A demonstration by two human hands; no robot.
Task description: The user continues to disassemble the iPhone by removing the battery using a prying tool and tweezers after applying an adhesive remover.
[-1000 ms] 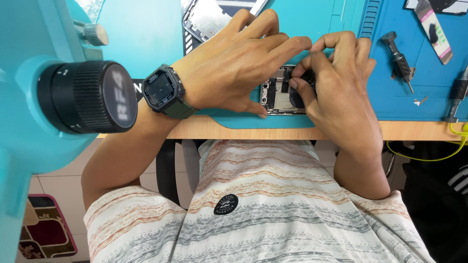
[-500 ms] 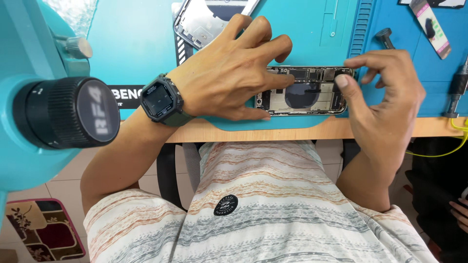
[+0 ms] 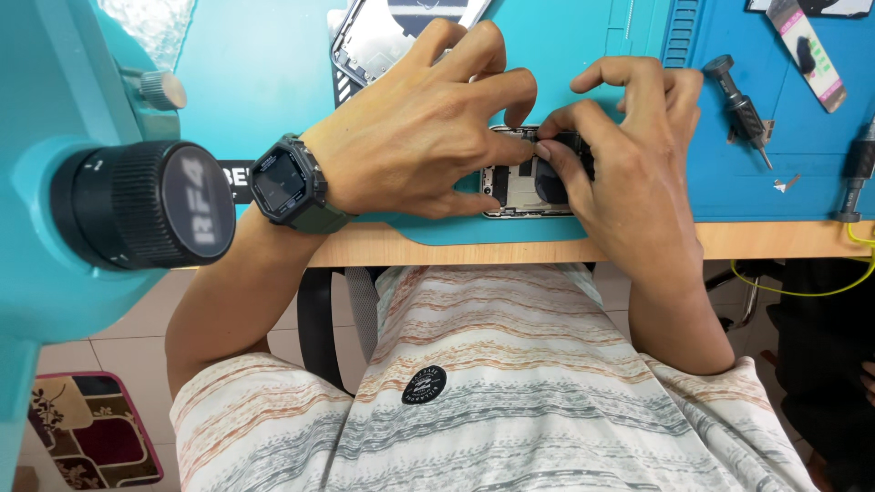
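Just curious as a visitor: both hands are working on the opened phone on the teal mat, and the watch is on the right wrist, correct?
Not quite. The head view shows the watch on the left wrist. Both the left hand and right hand are indeed on the opened phone on the teal mat.

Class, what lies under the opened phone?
A teal mat lies under the opened phone. Both hands, left and right, cover most of it.

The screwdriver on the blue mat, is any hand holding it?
No, the screwdriver lies alone; both hands are on the opened phone.
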